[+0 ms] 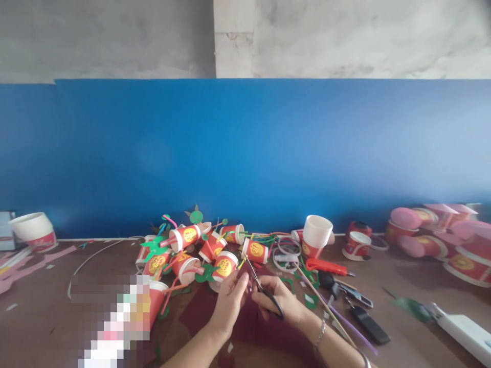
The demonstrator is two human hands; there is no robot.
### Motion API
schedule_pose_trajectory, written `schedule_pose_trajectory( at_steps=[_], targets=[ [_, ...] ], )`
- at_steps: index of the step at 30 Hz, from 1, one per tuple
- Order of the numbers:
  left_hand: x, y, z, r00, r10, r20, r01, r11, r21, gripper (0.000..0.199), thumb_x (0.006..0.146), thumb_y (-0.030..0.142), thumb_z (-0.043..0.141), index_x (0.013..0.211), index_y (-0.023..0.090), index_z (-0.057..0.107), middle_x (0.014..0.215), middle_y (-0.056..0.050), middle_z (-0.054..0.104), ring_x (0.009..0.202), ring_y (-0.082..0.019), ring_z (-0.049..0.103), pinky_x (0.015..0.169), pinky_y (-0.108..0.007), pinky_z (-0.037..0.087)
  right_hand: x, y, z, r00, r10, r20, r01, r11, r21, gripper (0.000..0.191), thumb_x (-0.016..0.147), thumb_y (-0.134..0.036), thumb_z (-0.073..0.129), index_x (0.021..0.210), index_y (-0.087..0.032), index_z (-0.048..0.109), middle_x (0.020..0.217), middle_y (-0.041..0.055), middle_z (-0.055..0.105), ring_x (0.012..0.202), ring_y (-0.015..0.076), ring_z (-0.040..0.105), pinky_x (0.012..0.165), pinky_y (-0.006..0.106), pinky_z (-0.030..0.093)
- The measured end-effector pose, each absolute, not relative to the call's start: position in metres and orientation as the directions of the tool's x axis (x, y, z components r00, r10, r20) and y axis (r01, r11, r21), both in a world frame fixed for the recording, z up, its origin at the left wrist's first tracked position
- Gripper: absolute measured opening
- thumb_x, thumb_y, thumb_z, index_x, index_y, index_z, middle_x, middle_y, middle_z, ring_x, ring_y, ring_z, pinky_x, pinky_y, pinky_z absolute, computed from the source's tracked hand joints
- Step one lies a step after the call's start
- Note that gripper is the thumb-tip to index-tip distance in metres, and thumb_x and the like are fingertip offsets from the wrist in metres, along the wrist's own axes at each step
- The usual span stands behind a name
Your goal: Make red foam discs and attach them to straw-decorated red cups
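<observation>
My right hand (278, 301) is closed on black-handled scissors (276, 302), whose blades point up and left. In my left hand (230, 301), the fingers pinch a dark maroon sheet (203, 312) close to the blades; its material is hard to tell. More of the sheet spreads below both hands on the brown table. Just beyond my left hand lies a heap of red-and-white paper cups (224, 266) with straws and green paper shapes (207, 273) on them.
Right of my hands are a white cup stack (317, 232), an orange-red utility knife (326, 266), keys with a black fob (369, 323) and a white glue gun (464, 327). Pink-topped cups (418, 245) stand far right. Another cup stack (34, 230) sits far left. A blue panel (245, 153) rises behind.
</observation>
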State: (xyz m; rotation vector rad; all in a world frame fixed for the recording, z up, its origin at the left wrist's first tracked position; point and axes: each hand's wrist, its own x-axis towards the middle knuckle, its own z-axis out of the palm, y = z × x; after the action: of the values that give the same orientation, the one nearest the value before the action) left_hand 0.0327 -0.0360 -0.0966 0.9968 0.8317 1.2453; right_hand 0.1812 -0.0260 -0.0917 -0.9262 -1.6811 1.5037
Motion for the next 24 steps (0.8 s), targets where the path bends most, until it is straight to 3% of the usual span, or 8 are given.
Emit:
schedule_pose_trajectory(
  at_steps=[7, 14, 24],
  targets=[
    [0.029, -0.031, -0.102, 0.153, 0.985, 0.079, -0.273, -0.034, 0.961, 0.042, 0.073, 0.058, 0.063, 0.067, 0.018, 0.049, 0.057, 0.004, 0.046, 0.05, -0.01, 0.039, 0.049, -0.023, 0.027, 0.182, -0.025, -0.098, -0.527, 0.849, 0.037, 0.043, 0.07, -0.997, 0.031, 0.074, -0.043, 0.07, 0.075, -0.015, 0.055, 0.046, -0.0054, 0.055, 0.039, 0.0075, 0.047, 0.04, 0.017, 0.028],
    [0.025, -0.03, -0.099, 0.209, 0.972, 0.104, -0.251, -0.049, 0.967, 0.041, 0.077, 0.055, 0.06, 0.066, 0.019, 0.045, 0.053, 0.007, 0.035, 0.047, -0.008, 0.022, 0.047, -0.023, 0.017, 0.183, -0.026, -0.095, -0.516, 0.856, 0.014, 0.088, 0.069, -0.994, 0.029, 0.074, -0.041, 0.068, 0.074, -0.015, 0.055, 0.045, -0.006, 0.053, 0.038, 0.007, 0.045, 0.04, 0.017, 0.027],
    [0.023, -0.033, -0.09, 0.283, 0.958, 0.043, -0.288, 0.042, 0.957, 0.039, 0.073, 0.054, 0.065, 0.069, 0.019, 0.048, 0.048, 0.011, 0.026, 0.042, -0.006, 0.014, 0.043, -0.023, 0.009, 0.194, -0.022, -0.087, -0.594, 0.805, -0.013, 0.13, 0.081, -0.988, 0.028, 0.076, -0.039, 0.066, 0.068, -0.015, 0.054, 0.043, -0.006, 0.052, 0.038, 0.0066, 0.044, 0.04, 0.017, 0.028]
  ],
)
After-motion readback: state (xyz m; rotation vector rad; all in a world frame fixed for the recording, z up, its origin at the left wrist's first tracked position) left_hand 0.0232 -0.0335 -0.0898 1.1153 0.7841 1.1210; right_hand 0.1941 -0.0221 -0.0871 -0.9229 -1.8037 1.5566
